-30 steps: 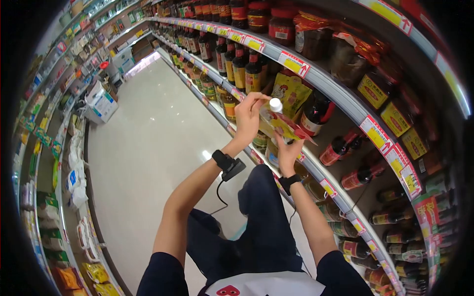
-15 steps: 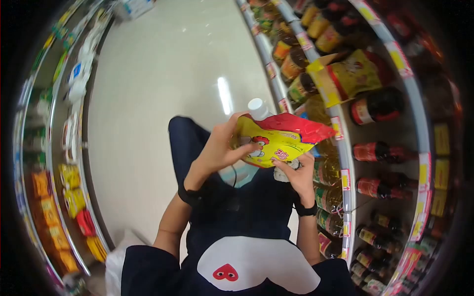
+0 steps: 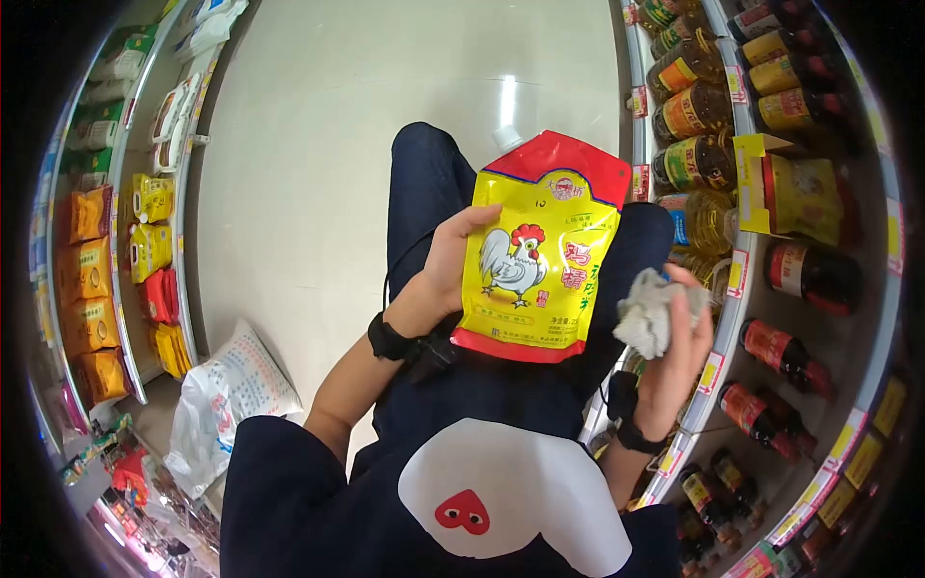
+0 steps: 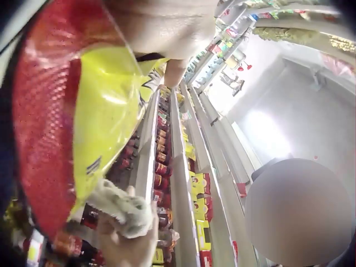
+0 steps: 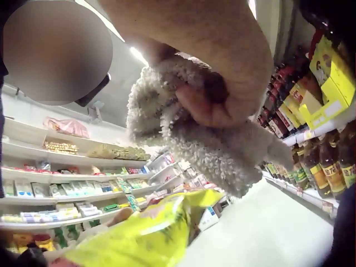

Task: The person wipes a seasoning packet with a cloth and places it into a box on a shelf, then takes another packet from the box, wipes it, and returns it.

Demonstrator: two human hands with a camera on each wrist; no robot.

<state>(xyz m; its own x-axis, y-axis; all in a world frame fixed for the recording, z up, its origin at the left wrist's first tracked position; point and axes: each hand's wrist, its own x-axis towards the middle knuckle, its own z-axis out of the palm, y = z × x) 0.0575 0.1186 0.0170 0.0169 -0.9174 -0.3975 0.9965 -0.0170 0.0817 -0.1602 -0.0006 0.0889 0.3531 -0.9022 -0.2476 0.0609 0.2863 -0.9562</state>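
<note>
The step in hand looks like wiping: the left hand (image 3: 448, 260) pinches the pouch (image 3: 535, 250) by its near edge, thumb on the front, while the right hand (image 3: 679, 352) bunches a cloth (image 3: 647, 313) in curled fingers, just beyond the pouch's far edge. The next move probably calls for steadying the pouch in the left hand and bringing the cloth inward across its front; limp film would likely buckle under a hard rub.

The left fingers behind the pouch are hidden, as is its back. The cap (image 3: 506, 139), above the left thumb, is partly covered. Whether cloth meets pouch is hard to tell, and the smallest print is unreadable
</note>
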